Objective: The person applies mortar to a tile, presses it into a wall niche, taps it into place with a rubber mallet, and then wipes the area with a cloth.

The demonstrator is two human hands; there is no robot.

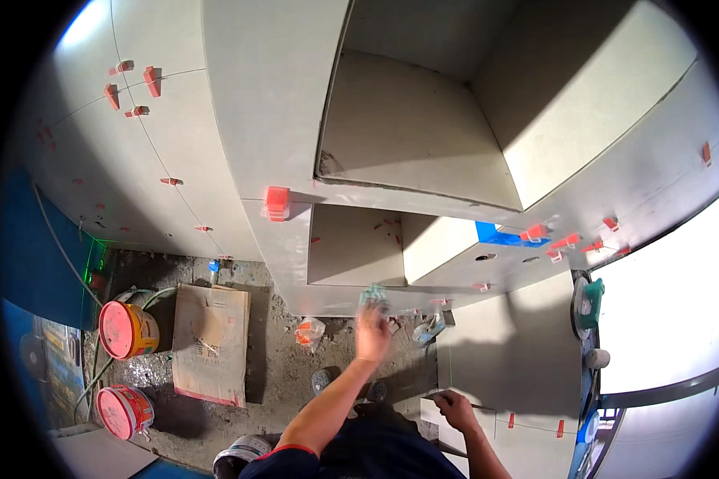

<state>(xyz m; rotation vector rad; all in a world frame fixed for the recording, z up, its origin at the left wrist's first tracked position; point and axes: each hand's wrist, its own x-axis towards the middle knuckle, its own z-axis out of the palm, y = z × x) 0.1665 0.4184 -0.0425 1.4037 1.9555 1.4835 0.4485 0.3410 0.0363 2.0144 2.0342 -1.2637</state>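
My left hand (372, 334) reaches forward, its fingers closed round a crumpled greenish cloth or sponge (375, 295). Some blur covers that hand. The cloth is at the pale tiled wall face, by the bottom edge of the lower niche (356, 259). Lower right, my right hand (456, 410) is curled closed, and a thin, dark-edged flat piece (433, 394) shows beside its fingers; its kind is unclear. Beneath that hand lie pale panels (487, 367). A larger niche (415, 120) opens above the lower one.
Red levelling clips (277, 203) dot the tile joints. Two red-lidded buckets (118, 329) and a flattened cardboard box (212, 343) stand or lie on the dirty floor at left. An orange-white bag (310, 333) lies near the wall. A green-handled suction cup (591, 303) is at right.
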